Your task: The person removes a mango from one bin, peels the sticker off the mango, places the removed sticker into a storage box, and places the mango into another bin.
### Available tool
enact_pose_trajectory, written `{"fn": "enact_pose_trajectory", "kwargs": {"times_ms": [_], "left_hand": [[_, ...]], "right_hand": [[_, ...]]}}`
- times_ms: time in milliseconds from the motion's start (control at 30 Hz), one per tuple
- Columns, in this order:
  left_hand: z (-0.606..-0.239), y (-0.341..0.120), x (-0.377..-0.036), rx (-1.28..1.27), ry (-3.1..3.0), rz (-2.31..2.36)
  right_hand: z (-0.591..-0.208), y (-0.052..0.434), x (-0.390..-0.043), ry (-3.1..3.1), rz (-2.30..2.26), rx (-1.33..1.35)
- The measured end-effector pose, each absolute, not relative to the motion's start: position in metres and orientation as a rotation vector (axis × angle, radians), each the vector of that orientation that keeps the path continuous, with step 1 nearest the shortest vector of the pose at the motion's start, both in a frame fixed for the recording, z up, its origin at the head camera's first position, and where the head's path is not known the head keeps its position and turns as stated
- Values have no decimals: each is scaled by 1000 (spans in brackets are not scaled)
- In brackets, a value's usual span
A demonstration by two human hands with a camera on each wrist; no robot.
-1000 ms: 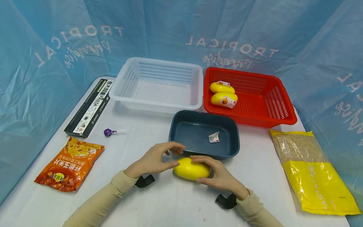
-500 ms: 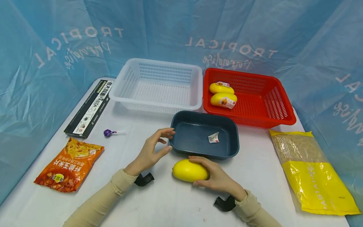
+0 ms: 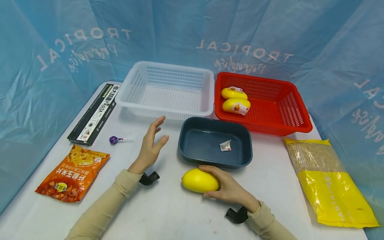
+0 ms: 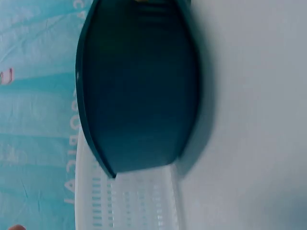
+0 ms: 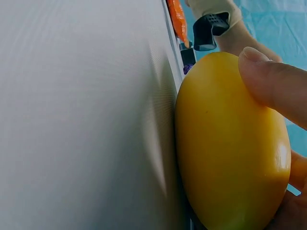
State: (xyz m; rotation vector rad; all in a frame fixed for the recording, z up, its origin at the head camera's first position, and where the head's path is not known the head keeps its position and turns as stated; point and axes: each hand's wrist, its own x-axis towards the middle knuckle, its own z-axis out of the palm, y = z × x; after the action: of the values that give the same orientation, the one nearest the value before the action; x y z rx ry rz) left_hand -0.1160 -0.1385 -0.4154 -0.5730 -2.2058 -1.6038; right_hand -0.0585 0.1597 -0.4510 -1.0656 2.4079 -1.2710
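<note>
A smooth yellow mango (image 3: pixel 200 180) lies on the white table just in front of the dark blue tub (image 3: pixel 196 146). My right hand (image 3: pixel 229 186) holds it from its right end, fingers over the far side and thumb at the near side. In the right wrist view the thumb (image 5: pixel 273 84) presses on the mango's skin. To the left of the tub my left hand (image 3: pixel 151 145) is raised with fingers apart, holding nothing. The left wrist view looks at the tub (image 4: pixel 139 91), with only a fingertip showing at the lower left corner.
A torn label (image 3: pixel 225 145) lies in the tub. Behind stand a white basket (image 3: pixel 168 108) and a red basket (image 3: pixel 270 128) containing two labelled mangoes (image 3: pixel 235 105). Left are a pasta box (image 3: pixel 94 115), lollipop (image 3: pixel 114 140) and orange chip bag (image 3: pixel 73 173); right, a yellow pasta bag (image 3: pixel 336 190).
My left hand has let go of the mango and moved away to the left and back. The right hand still holds the mango, which has shifted slightly left and nearer.
</note>
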Motion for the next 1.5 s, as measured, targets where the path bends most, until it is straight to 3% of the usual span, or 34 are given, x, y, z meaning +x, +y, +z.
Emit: {"fn": "enact_pose_trajectory", "kwargs": {"times_ms": [767,1100,1500], "left_hand": [[-400,-189,-160,11,-2285,-1222],[-401,-206,-184,381,-2339,-1172],[-410,-211,-199,465,-2367,-1147]], "right_hand": [[-449,160,-58,2412,-1251,-1029],[-448,159,-57,2400,-1235,-1012],[-446,158,-57,2405,-1204,-987]]}}
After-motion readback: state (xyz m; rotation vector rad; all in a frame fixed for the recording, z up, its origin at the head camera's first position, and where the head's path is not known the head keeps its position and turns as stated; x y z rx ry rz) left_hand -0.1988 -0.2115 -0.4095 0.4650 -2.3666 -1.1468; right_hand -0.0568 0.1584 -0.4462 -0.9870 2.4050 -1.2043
